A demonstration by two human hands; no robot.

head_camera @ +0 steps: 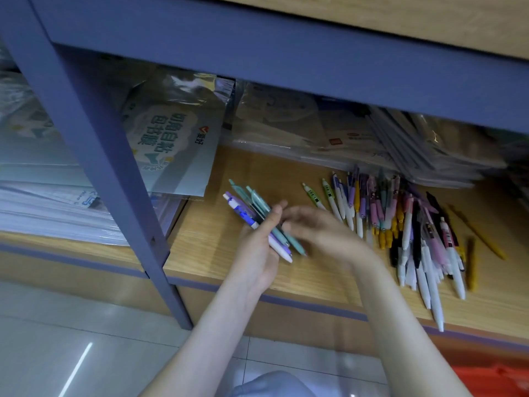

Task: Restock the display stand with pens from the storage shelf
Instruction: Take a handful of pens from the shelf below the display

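On the head camera I see the left hand (257,259), fingers curled round a bundle of pens (259,204) over the storage shelf (272,170). The right hand (320,233) is blurred beside the bundle; I cannot tell its fingers' state. A loose pen pile (406,224) lies on the shelf, right of both hands.

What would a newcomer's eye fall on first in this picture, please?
The left hand holds a bunch of pens, mint, lilac and white, over the wooden shelf board at centre, the blurred right hand beside it. To the right, a heap of loose pens fans across the board, with plastic-wrapped packets stacked behind.
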